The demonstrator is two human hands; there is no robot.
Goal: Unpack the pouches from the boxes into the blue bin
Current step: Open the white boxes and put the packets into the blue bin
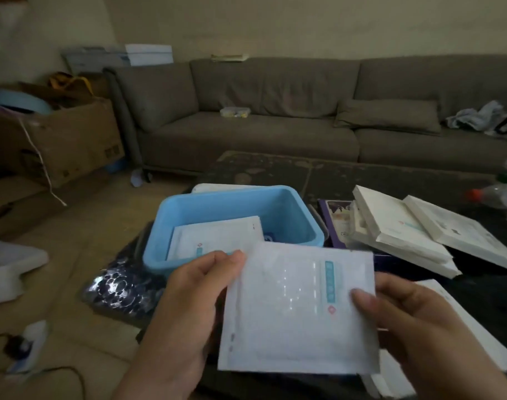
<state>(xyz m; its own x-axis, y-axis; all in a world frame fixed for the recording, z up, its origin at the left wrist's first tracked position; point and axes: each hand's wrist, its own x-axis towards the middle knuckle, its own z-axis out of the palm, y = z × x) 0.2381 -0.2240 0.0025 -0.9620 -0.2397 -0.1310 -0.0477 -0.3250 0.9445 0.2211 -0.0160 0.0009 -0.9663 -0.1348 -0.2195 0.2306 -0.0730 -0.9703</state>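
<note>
A white pouch (298,307) with a teal stripe is held flat in front of me, just below the blue bin (301,223). My left hand (188,301) pinches its upper left corner. My right hand (413,319) grips its right edge with the thumb on top. Another white pouch (214,238) lies inside the bin, leaning against the near wall. To the right of the bin, flat white boxes (399,229) are stacked loosely on the dark table. A further white box (460,321) lies under my right hand, mostly hidden.
A grey sofa (275,122) runs along the back. A cardboard box (58,140) stands at the left. A plastic bottle with a red cap (494,194) lies at the table's right edge. A dark patterned bag (122,287) lies left of the bin. Cables and a charger (24,347) lie on the floor.
</note>
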